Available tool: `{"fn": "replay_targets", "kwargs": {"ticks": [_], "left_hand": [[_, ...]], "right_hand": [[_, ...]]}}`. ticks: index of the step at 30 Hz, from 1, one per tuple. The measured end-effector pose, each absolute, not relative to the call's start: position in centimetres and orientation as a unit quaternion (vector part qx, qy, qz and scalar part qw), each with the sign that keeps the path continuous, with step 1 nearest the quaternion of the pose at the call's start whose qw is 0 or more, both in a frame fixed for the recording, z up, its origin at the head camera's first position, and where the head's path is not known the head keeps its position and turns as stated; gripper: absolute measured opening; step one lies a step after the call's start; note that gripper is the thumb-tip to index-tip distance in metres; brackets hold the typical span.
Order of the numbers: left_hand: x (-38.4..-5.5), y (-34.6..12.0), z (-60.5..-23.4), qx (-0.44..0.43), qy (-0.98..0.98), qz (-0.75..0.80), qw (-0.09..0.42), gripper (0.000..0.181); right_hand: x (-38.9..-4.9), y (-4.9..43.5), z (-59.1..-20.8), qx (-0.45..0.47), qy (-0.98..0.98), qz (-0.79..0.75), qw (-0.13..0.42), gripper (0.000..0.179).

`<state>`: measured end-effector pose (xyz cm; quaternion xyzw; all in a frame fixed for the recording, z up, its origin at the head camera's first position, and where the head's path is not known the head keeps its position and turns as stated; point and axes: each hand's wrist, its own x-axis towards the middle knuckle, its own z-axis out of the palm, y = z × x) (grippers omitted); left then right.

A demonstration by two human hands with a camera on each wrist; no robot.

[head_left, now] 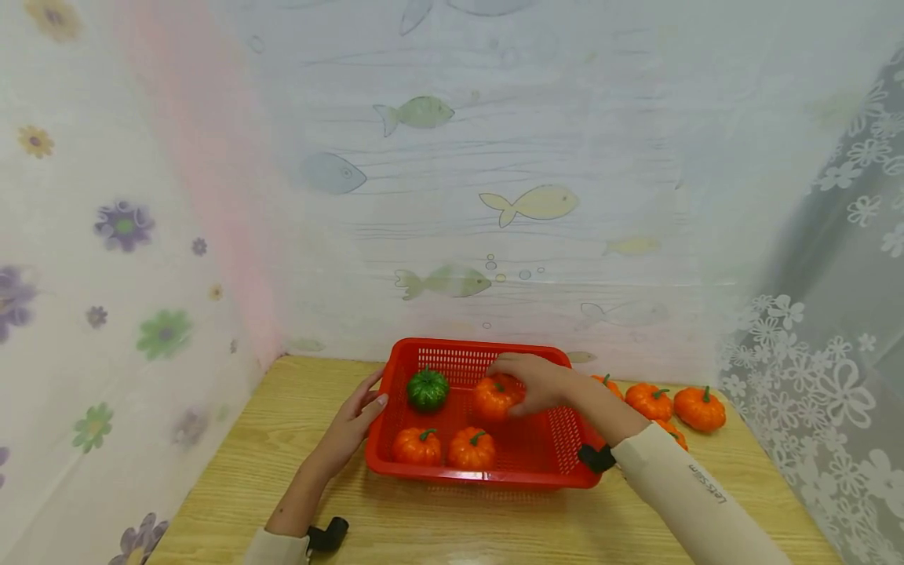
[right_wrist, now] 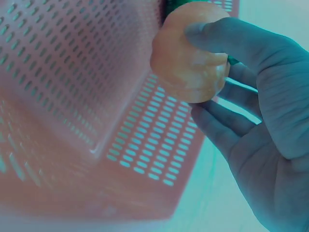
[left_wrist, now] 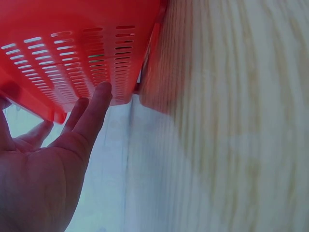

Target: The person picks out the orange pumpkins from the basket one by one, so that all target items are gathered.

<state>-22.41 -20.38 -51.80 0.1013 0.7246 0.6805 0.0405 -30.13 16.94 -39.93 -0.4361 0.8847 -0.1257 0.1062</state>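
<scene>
In the head view, a red plastic basket (head_left: 526, 475) with slotted walls stands on the table. My left hand (head_left: 351, 428) is at its left side; in the left wrist view, the fairly straight fingers (left_wrist: 91, 113) reach along the outer wall. Inside the basket, my right hand (head_left: 533, 383) holds a small orange pumpkin (head_left: 492, 399) between thumb and fingers, also seen in the right wrist view as a ribbed pumpkin (right_wrist: 193, 63). A green pumpkin (head_left: 428, 390) sits at the back left of the basket. Two orange pumpkins, one left (head_left: 417, 447) and one right (head_left: 472, 449), lie along its front.
Right of the basket, several more orange pumpkins lie on the wood-grain table (head_left: 233, 479), including one near the back (head_left: 650, 402) and one at the far right (head_left: 700, 409). My right forearm partly covers some. A fish-printed curtain (head_left: 452, 196) hangs behind the table.
</scene>
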Motion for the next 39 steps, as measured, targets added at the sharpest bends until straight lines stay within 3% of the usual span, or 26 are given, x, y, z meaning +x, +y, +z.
{"fn": "replay_targets", "kwargs": {"ticks": [16,27,39], "left_hand": [[-22.5,-20.4,-51.8,0.100,0.724,0.682,0.042,0.059],[-22.6,-20.3,-52.1,0.104,0.723,0.682,0.037,0.061],[-22.7,-20.3,-52.1,0.097,0.727,0.679,0.040,0.059]], "right_hand": [[-26.5,21.6,-38.8,-0.409,0.891,-0.192,0.030,0.065],[-24.4,25.4,-39.5,-0.378,0.888,-0.252,-0.073,0.069],[-22.6,29.7,-40.0,-0.339,0.886,-0.291,-0.124,0.070]]}}
